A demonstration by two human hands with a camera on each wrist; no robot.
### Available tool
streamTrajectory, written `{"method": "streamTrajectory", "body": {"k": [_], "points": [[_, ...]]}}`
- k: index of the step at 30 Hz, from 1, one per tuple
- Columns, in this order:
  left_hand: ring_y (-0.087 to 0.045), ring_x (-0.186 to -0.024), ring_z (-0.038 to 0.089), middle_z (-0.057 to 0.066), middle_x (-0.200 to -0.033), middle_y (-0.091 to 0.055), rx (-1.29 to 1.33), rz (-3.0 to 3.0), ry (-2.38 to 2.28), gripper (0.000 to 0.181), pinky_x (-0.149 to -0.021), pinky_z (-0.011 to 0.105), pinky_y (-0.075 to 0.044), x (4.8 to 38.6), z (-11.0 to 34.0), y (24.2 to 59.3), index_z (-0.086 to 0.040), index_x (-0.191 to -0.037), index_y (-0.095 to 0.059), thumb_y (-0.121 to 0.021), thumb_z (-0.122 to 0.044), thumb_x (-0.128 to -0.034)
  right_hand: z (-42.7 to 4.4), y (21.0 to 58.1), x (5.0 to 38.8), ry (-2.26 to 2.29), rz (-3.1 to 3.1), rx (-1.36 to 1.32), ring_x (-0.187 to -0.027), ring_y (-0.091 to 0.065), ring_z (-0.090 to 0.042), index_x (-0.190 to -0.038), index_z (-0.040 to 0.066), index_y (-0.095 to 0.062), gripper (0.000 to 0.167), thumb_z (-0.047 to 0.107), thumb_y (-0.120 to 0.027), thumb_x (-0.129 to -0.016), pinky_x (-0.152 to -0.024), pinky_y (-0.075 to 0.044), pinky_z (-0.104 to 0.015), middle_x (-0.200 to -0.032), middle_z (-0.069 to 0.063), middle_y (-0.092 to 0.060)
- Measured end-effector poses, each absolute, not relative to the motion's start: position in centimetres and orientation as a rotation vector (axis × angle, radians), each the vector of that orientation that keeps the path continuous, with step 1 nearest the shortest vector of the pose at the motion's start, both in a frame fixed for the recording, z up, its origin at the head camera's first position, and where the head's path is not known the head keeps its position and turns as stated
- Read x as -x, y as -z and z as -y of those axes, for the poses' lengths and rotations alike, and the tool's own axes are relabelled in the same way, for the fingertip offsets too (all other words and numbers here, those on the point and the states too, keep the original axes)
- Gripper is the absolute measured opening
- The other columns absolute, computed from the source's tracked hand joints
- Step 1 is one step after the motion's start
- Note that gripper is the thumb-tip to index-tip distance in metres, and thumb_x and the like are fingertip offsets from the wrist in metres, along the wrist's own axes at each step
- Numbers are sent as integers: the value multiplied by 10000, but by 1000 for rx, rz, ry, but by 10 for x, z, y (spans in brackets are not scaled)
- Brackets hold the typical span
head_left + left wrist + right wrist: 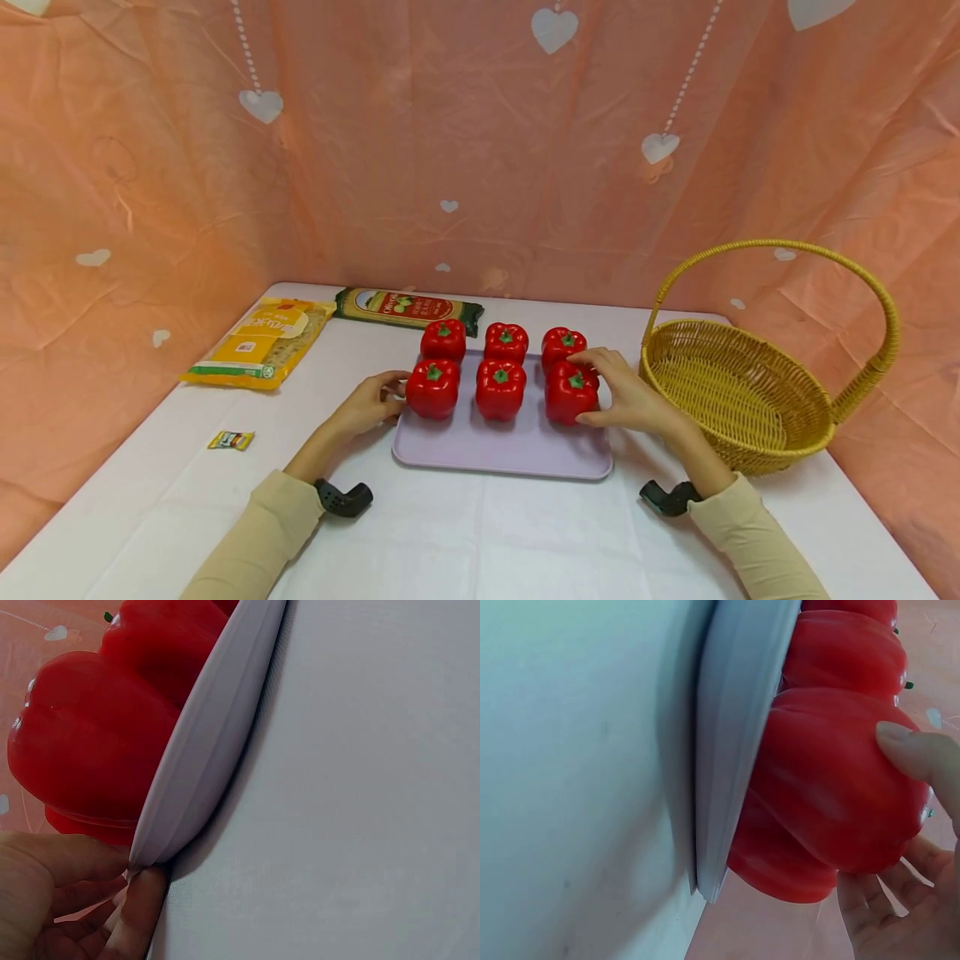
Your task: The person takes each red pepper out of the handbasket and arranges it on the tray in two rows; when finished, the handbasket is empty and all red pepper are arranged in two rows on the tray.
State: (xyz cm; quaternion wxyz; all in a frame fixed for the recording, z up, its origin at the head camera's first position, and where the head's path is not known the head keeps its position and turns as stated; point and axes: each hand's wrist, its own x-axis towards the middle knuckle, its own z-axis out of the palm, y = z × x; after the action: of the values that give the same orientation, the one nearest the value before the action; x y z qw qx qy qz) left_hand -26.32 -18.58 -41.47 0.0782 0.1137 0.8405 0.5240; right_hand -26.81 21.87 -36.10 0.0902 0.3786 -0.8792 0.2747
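Observation:
Several red bell peppers with green stems stand in two rows on a pale lilac tray (498,458). My right hand (630,396) grips the front right bell pepper (567,400), thumb on its near side and fingers around the far side. In the right wrist view that bell pepper (832,772) leans over the tray's edge beside another one. At the tray's left edge, my left hand (369,406) pinches the rim, close to the front left bell pepper (432,396). The left wrist view shows the thumb and fingertips meeting at the tray's corner (161,840).
A yellow wicker basket (813,398) with a tall handle stands right of the tray. Behind the tray lies a green-gold packet (405,307) marked Olive. A yellow bag of grain (262,343) and a small wrapped snack (231,440) lie at the left.

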Motion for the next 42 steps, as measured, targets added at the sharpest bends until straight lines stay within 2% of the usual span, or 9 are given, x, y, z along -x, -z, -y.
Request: {"method": "streamTrajectory", "body": {"k": [8, 20, 28, 42], "points": [[-530, -779, 194, 195, -1060, -535, -342, -2515, -1577, 504, -657, 312, -550, 263, 186, 415, 58, -1323, -427, -528, 57, -830, -216, 363, 267, -845, 2633, -1115, -1166, -384, -299, -1280, 87, -485, 725, 175, -835, -651, -946, -391, -549, -1240, -133, -418], [-533, -771, 182, 218, -1070, -531, -376, -2501, -1585, 508, -655, 313, -552, 261, 186, 412, 85, -1327, -403, -535, 57, -837, -215, 364, 269, -824, 2614, -1132, -1142, -388, -279, -1300, 92, -484, 743, 177, -842, -655, -930, -418, -528, -1179, -105, -416], [-532, -748, 172, 213, -1067, -526, -348, -2500, -1581, 509, -635, 282, -545, 262, 185, 413, 74, -1328, -411, -527, 55, -832, -214, 364, 269, -828, 2630, -1117, -1152, -383, -288, -1309, 93, -477, 757, 177, -843, -651, -933, -417, -534, -1188, -114, -411], [-529, -751, 180, 208, -1060, -527, -353, -2493, -1589, 520, -638, 303, -541, 263, 185, 414, 80, -1330, -402, -535, 59, -828, -212, 365, 268, -846, 2627, -1101, -1153, -380, -300, -1319, 90, -467, 754, 175, -832, -665, -928, -413, -558, -1205, -135, -406]]}}
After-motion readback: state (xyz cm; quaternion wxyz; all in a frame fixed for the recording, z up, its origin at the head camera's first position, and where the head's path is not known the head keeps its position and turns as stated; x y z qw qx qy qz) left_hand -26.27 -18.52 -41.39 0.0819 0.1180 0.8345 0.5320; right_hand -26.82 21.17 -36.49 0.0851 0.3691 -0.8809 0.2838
